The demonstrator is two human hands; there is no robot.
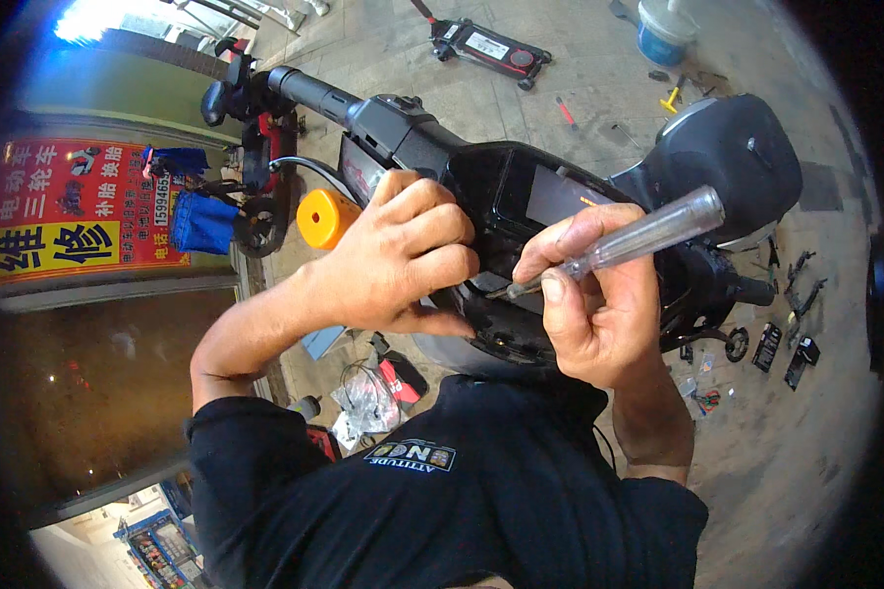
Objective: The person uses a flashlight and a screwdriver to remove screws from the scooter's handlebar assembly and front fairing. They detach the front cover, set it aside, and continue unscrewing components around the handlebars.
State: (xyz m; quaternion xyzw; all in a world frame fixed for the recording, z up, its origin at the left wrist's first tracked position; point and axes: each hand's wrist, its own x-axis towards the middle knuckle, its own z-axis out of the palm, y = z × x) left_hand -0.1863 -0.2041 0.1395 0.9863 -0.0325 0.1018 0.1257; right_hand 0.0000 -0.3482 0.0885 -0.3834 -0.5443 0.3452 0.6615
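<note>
In front of me stands a black scooter, with its dashboard cover (pixel 506 344) and dark display screen (pixel 565 199) between my hands. My left hand (pixel 413 245) is closed on the left side of the cover, fingers curled over it and the thumb along its near edge. What lies under those fingers is hidden. A screwdriver (pixel 653 233) with a clear plastic handle is held in my right hand (pixel 604 304), between thumb and fingers. Its handle points up to the right. The other end points left at the cover, and I cannot tell whether its tip touches.
The scooter's left grip (pixel 309 90) reaches to the far left, near a yellow round object (pixel 326 218). A floor jack (pixel 491 51) and a bucket (pixel 666 34) stand beyond. Loose parts and scissors (pixel 707 400) lie at right. A plastic bag (pixel 365 400) lies at left.
</note>
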